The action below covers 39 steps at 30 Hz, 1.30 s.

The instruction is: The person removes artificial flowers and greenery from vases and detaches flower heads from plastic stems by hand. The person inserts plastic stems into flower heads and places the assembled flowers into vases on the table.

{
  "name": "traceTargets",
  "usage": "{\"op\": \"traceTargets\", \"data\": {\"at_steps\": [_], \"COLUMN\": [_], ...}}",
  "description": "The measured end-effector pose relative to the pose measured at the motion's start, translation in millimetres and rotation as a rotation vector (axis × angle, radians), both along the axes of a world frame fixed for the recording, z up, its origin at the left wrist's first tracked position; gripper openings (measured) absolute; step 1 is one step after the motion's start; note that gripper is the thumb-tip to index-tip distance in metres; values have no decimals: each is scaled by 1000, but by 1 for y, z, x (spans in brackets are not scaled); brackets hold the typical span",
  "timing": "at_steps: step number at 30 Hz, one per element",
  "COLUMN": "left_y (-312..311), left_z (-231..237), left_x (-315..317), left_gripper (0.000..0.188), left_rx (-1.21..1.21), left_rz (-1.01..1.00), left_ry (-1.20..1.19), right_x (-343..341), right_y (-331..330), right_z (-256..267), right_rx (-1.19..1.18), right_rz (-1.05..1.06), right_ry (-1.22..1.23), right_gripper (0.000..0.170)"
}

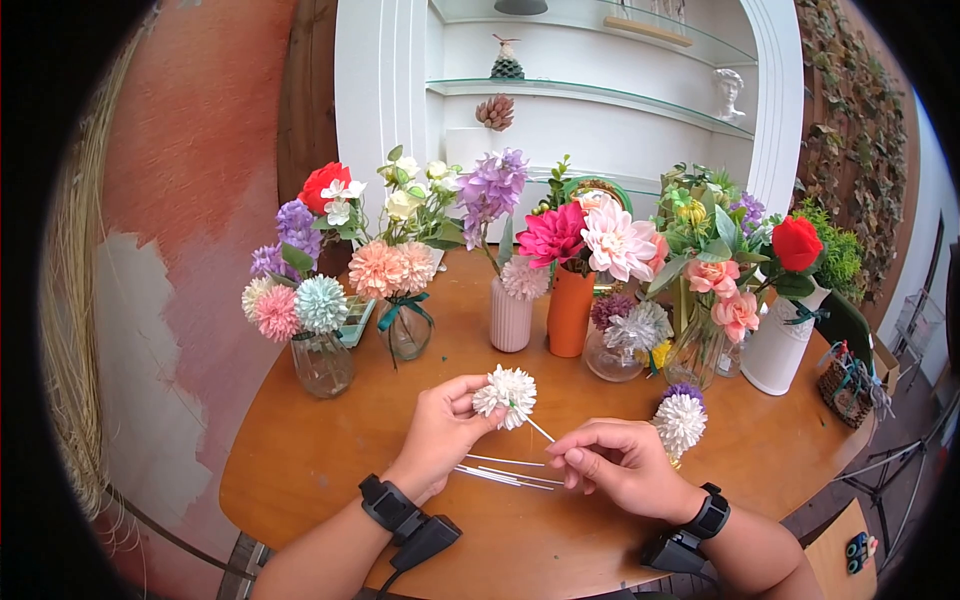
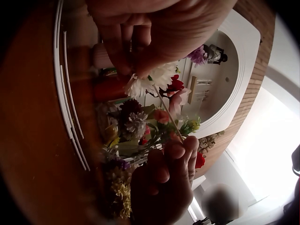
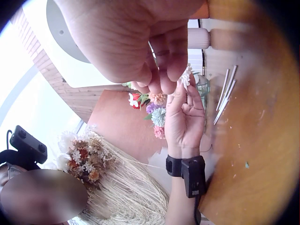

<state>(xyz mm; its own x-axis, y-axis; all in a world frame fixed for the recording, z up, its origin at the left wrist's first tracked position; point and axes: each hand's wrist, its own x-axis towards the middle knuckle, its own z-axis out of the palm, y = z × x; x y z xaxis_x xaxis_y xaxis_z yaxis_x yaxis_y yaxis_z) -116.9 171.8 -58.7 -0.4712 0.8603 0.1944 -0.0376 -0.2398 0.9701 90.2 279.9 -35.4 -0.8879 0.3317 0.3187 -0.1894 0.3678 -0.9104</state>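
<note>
A white flower head (image 1: 506,397) is pinched between the thumb and fingers of my left hand (image 1: 440,432), above the table's middle. From its green underside a thin white stick (image 1: 541,430) runs down to the right, its far end pinched in the fingertips of my right hand (image 1: 625,465). In the left wrist view the stick (image 2: 168,110) joins the flower (image 2: 154,80) to the right fingertips. Several loose white sticks (image 1: 508,478) lie on the table between the hands.
Vases with artificial flowers stand in a row behind the hands, among them a pink vase (image 1: 510,315), an orange vase (image 1: 567,322) and a white one (image 1: 783,345). A white-and-purple bloom (image 1: 681,422) stands near my right hand. A small basket (image 1: 845,385) sits at the table's right edge.
</note>
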Motion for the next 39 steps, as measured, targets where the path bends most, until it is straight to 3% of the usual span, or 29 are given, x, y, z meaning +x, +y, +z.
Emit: {"op": "traceTargets", "data": {"at_steps": [13,24,30,32,37,39], "left_y": [-1,-4,-6,-7,-7,-6], "left_z": [3,11,17,20,19,16], "left_x": [3,6,4,6,3,-1], "left_gripper": [36,38,40,42,44,43], "left_rx": [0,69,146,211,233,242], "left_rz": [4,19,41,-14,-109,-152], "left_ry": [16,56,75,92,120,94], "right_x": [0,4,4,2,1,4], "right_y": [0,9,6,13,18,17], "right_z": [-1,4,9,4,6,14], "right_rx": [-26,-28,72,178,178,332], "right_rz": [14,16,-45,-73,-123,-195], "right_ry": [-30,-73,7,5,12,-1], "right_gripper": [19,28,25,21,18,14]}}
